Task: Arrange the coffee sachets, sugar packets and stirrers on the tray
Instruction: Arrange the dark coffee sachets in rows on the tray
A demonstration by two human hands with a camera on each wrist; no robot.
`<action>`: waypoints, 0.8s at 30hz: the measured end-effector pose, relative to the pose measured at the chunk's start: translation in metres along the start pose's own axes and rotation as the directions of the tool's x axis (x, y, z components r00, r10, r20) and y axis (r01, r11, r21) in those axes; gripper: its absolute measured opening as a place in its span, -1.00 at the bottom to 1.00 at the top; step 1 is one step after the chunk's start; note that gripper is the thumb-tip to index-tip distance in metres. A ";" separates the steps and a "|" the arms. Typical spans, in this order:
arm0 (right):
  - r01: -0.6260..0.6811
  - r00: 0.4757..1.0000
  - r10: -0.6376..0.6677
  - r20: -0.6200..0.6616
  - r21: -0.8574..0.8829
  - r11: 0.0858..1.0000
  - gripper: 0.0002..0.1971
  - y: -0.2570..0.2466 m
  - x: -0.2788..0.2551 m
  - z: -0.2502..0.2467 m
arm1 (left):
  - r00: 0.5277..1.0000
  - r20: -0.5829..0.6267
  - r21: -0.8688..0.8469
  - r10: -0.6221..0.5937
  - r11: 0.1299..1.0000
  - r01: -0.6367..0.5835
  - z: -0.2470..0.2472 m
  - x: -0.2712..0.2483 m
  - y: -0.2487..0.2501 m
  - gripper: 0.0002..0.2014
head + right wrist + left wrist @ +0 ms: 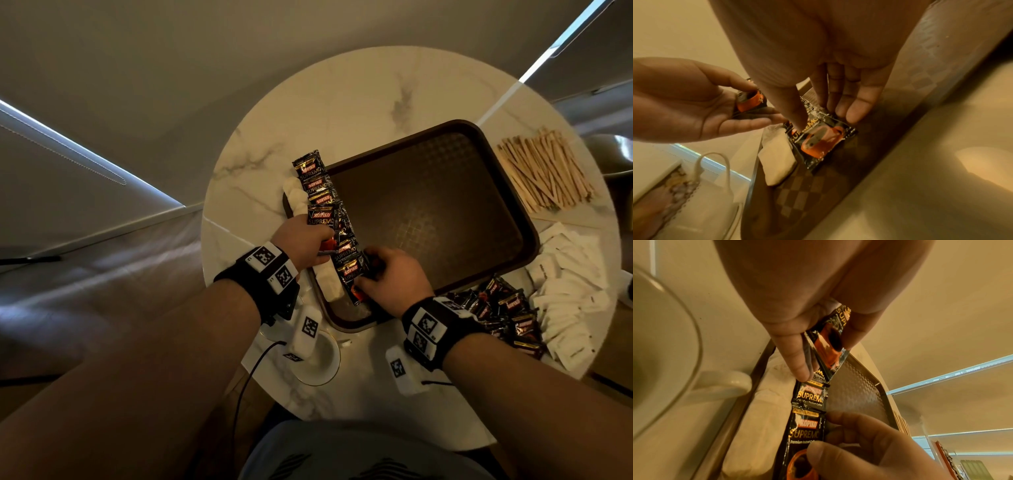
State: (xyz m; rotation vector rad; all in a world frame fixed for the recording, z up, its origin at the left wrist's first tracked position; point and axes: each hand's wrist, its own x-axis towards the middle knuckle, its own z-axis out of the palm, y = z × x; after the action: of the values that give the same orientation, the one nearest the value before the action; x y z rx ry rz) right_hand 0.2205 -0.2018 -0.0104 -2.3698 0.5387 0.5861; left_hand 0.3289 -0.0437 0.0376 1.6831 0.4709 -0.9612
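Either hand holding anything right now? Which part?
Left hand pinches a coffee sachet between thumb and fingers. Right hand pinches the nearest tray sachet at its printed upper half.

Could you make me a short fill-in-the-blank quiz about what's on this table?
1. The coffee sachets on the brown tray lie in a ____.
2. The wooden stirrers lie on the ____, not on the tray.
3. The left hand holds a coffee ____.
4. The right hand touches the row's ____ sachet.

Missing words: row; table; sachet; nearest
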 end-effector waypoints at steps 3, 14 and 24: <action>0.004 0.999 -0.003 -0.054 0.008 1.000 -0.51 -0.002 -0.003 0.003 | 1.000 0.008 0.003 0.006 1.000 -0.006 0.003 0.000 -0.001 -0.67; -0.050 0.990 0.056 -0.126 0.048 0.998 -0.59 -0.004 -0.007 0.012 | 0.999 0.040 -0.029 0.027 0.999 -0.026 0.010 -0.002 -0.005 -0.67; -0.023 0.993 0.078 -0.091 0.495 0.868 -0.79 -0.020 -0.015 -0.023 | 0.989 0.031 0.023 0.148 0.989 -0.148 0.001 -0.013 0.003 -0.80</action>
State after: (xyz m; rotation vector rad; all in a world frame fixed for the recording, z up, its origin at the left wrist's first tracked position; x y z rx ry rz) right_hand 0.2247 -0.1993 0.0227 -1.9070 0.7079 0.2929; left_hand 0.3229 -0.0432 0.0492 1.6995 0.3107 -0.8847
